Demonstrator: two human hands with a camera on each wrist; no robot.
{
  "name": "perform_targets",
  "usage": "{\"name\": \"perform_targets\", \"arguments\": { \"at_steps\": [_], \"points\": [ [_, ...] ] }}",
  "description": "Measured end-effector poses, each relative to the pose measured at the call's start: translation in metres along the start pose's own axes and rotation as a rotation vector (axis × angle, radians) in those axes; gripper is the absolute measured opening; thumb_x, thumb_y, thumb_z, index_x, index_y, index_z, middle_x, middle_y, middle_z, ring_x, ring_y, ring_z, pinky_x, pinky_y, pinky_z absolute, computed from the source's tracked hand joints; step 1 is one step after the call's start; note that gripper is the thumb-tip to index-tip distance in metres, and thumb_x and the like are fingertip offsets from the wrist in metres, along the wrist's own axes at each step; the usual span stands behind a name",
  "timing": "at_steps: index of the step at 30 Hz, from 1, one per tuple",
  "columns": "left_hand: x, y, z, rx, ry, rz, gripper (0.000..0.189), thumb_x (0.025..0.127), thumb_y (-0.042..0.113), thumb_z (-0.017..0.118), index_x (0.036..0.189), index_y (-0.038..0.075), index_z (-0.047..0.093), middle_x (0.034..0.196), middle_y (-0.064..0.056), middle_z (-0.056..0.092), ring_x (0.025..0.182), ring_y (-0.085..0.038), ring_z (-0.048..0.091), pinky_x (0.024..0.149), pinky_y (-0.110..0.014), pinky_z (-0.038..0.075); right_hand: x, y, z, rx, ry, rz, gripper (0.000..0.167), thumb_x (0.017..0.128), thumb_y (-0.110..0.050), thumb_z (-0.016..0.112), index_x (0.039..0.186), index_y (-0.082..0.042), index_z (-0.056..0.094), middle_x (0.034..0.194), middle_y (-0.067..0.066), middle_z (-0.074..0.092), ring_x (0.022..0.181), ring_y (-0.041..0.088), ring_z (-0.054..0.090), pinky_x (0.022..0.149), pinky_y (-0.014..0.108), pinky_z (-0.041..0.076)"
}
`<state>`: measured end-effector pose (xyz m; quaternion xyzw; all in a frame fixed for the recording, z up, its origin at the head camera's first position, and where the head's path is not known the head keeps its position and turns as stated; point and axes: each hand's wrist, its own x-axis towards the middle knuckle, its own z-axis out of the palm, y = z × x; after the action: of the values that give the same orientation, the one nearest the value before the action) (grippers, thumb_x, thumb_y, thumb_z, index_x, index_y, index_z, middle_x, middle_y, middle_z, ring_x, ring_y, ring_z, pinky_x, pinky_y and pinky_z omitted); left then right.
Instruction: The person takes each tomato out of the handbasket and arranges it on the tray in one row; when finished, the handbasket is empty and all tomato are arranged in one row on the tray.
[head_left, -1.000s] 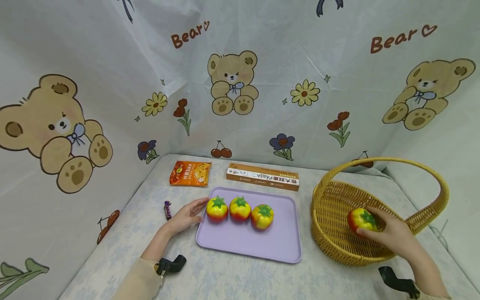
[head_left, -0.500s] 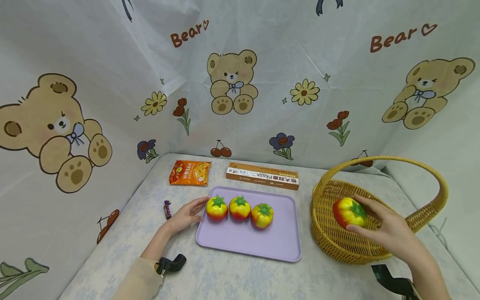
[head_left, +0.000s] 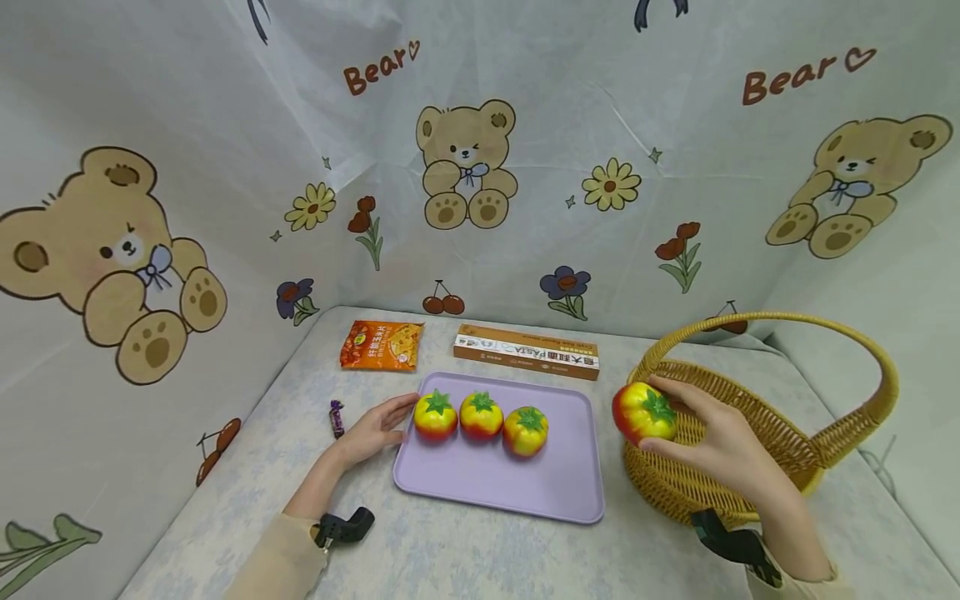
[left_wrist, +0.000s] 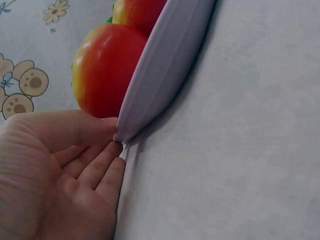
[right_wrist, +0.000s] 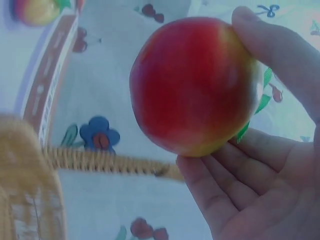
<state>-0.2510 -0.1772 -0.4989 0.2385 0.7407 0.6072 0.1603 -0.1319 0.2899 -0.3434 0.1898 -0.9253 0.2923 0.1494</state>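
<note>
My right hand [head_left: 712, 437] holds a glossy red-and-yellow tomato [head_left: 643, 413] with a green leafy top between thumb and fingers, raised over the left rim of the wicker basket [head_left: 645, 492]. The right wrist view shows the red underside of that tomato [right_wrist: 195, 87]. At the left edge of the lilac tray [head_left: 495, 486], my left hand [head_left: 373, 433] touches the rim with fingertips and thumb, its fingers fairly straight. Three similar tomatoes stand in a row on the tray: a left one [head_left: 435, 418], a middle one [head_left: 481, 417] and a right one [head_left: 525, 432].
Behind the tray lie an orange snack packet [head_left: 382, 346] and a long pasta box [head_left: 527, 352]. A small purple-wrapped candy [head_left: 336, 418] is left of the tray. The basket's tall handle [head_left: 888, 375] arches up on the right. A bear-print cloth [head_left: 525, 250] hangs behind.
My right hand has lifted the tomato from inside the basket and carried it left to the basket's near-tray side. My left hand stays at the tray's edge.
</note>
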Motion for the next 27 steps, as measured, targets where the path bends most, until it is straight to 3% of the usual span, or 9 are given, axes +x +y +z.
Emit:
{"name": "perform_targets", "arguments": {
  "at_steps": [6, 10, 21, 27],
  "points": [
    [-0.001, 0.000, 0.000, 0.028, 0.011, -0.006, 0.064, 0.087, -0.011, 0.053, 0.144, -0.008, 0.026, 0.150, -0.024, 0.024, 0.137, -0.037, 0.022, 0.110, -0.047, 0.022, 0.016, -0.002, 0.024, 0.015, -0.055, 0.033, 0.075, 0.074, -0.034, 0.080, 0.135, -0.005, 0.048, 0.128, 0.018, 0.053, 0.102, 0.033, 0.056, 0.077, 0.043, 0.054],
    [-0.002, 0.002, 0.001, 0.052, 0.008, 0.001, 0.064, 0.087, -0.010, 0.053, 0.144, -0.008, 0.025, 0.150, -0.024, 0.024, 0.137, -0.037, 0.023, 0.111, -0.047, 0.021, 0.023, -0.004, 0.041, -0.030, -0.078, 0.034, 0.078, 0.074, -0.029, 0.081, 0.135, 0.002, 0.045, 0.128, 0.025, 0.050, 0.105, 0.039, 0.054, 0.081, 0.051, 0.052],
    [0.000, 0.002, 0.001, 0.047, 0.004, 0.026, 0.064, 0.086, -0.012, 0.052, 0.144, -0.008, 0.026, 0.150, -0.024, 0.025, 0.137, -0.036, 0.023, 0.111, -0.046, 0.022, 0.031, -0.005, 0.086, -0.050, -0.115, 0.011, 0.074, 0.073, -0.022, 0.082, 0.130, 0.009, 0.047, 0.125, 0.027, 0.052, 0.107, 0.038, 0.055, 0.086, 0.051, 0.050],
    [-0.001, 0.001, 0.000, 0.041, -0.001, 0.032, 0.063, 0.086, -0.011, 0.053, 0.143, -0.009, 0.026, 0.149, -0.025, 0.024, 0.137, -0.038, 0.023, 0.110, -0.046, 0.022, 0.030, 0.001, 0.100, -0.063, -0.152, 0.073, 0.075, 0.073, -0.023, 0.082, 0.130, 0.011, 0.047, 0.124, 0.029, 0.052, 0.106, 0.037, 0.056, 0.087, 0.051, 0.049]
  ]
}}
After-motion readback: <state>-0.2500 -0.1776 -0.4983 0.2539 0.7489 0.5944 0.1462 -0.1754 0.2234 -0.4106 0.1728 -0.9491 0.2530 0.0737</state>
